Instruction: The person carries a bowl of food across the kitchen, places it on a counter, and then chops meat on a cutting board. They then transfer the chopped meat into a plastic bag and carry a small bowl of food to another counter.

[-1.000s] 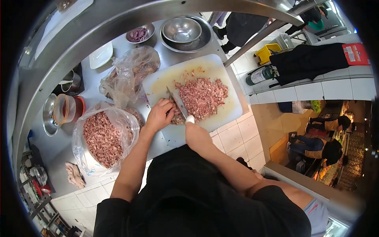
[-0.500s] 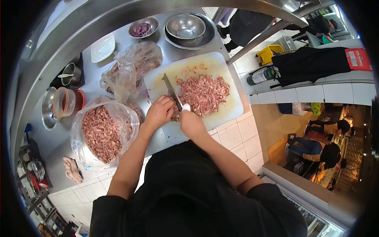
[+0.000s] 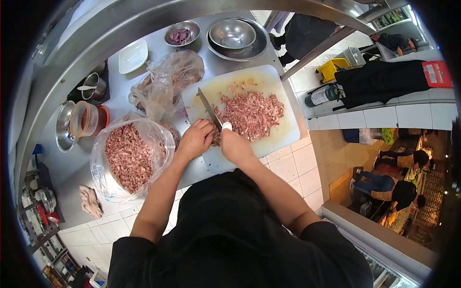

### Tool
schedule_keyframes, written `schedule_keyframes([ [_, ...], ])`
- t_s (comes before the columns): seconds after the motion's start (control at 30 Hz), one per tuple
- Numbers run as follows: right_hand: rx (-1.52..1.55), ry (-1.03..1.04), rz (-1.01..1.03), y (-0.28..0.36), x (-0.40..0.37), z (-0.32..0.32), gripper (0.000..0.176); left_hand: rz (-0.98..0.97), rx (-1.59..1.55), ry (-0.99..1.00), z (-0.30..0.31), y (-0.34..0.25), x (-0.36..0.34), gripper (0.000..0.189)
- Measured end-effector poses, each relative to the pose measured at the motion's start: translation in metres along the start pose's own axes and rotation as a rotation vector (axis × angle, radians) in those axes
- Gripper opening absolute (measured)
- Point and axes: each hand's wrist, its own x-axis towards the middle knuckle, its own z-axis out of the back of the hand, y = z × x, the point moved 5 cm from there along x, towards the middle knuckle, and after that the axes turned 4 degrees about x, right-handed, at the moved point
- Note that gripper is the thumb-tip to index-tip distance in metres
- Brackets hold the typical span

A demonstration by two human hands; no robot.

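Right hand (image 3: 235, 146): gripping the white handle of the knife (image 3: 207, 108), blade pointing toward 11 o'clock. Left hand (image 3: 196, 139): curling over and pinning chopped meat (image 3: 252, 115) beside the blade. The meat is lying mid cutting board (image 3: 283, 132); it is likely soft, greasy and loose, best taken by cupping. A plastic bag (image 3: 127, 158) of mince is sitting at 9 o'clock.

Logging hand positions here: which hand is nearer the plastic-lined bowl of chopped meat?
Left. The left hand sits at the cutting board's left edge, just right of the plastic-lined bowl; the right hand, gripping the knife, is farther right, beyond the left hand.
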Motion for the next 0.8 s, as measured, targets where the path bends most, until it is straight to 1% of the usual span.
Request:
schedule_keyframes([
  [0.07, 0.001, -0.018, 0.077, 0.000, 0.001, 0.021, 0.018, -0.002, -0.027, -0.041, 0.006, 0.001, 0.006, 0.013],
  [0.1, 0.003, -0.012, 0.072, 0.002, -0.009, 0.029, 0.018, -0.023, -0.018, -0.062, 0.007, 0.000, 0.004, 0.012],
  [0.17, -0.012, 0.062, 0.059, 0.007, -0.030, 0.035, 0.018, -0.032, -0.018, -0.083, 0.003, 0.000, -0.001, 0.012],
  [0.2, -0.015, 0.072, 0.058, 0.006, -0.031, 0.023, 0.018, -0.012, -0.022, -0.065, 0.001, 0.003, -0.001, 0.012],
  [0.27, -0.026, -0.013, 0.021, -0.001, -0.025, -0.010, 0.019, 0.017, -0.028, -0.047, 0.000, 0.008, -0.001, 0.012],
  [0.3, -0.031, -0.006, 0.021, -0.008, -0.017, -0.023, 0.019, 0.016, -0.026, -0.038, 0.001, 0.009, -0.002, 0.013],
  [0.33, -0.006, -0.042, 0.035, -0.015, -0.004, -0.030, 0.020, 0.008, -0.023, -0.028, 0.000, 0.007, -0.003, 0.014],
  [0.37, 0.019, -0.086, 0.055, -0.018, 0.011, -0.027, 0.025, 0.005, -0.020, -0.036, -0.001, 0.006, -0.002, 0.014],
  [0.4, 0.015, -0.027, 0.056, -0.008, 0.011, -0.010, 0.019, 0.010, -0.042, -0.055, -0.001, 0.005, -0.005, 0.014],
  [0.47, 0.000, -0.022, 0.078, 0.005, -0.001, 0.016, 0.019, 0.009, -0.049, -0.087, 0.004, 0.007, -0.001, 0.015],
  [0.53, -0.036, 0.045, 0.093, 0.016, -0.021, 0.027, 0.019, 0.008, -0.046, -0.114, 0.004, 0.005, -0.008, 0.010],
  [0.63, -0.002, 0.020, 0.048, 0.006, -0.030, 0.000, 0.019, 0.046, -0.043, -0.080, 0.000, 0.008, -0.010, 0.011],
  [0.73, -0.070, 0.027, 0.055, -0.003, 0.005, -0.023, 0.020, 0.043, -0.027, -0.042, 0.000, 0.010, -0.012, 0.013],
  [0.8, -0.049, 0.025, 0.087, 0.002, 0.009, -0.005, 0.020, 0.036, -0.033, -0.050, 0.002, 0.006, -0.015, 0.014],
])
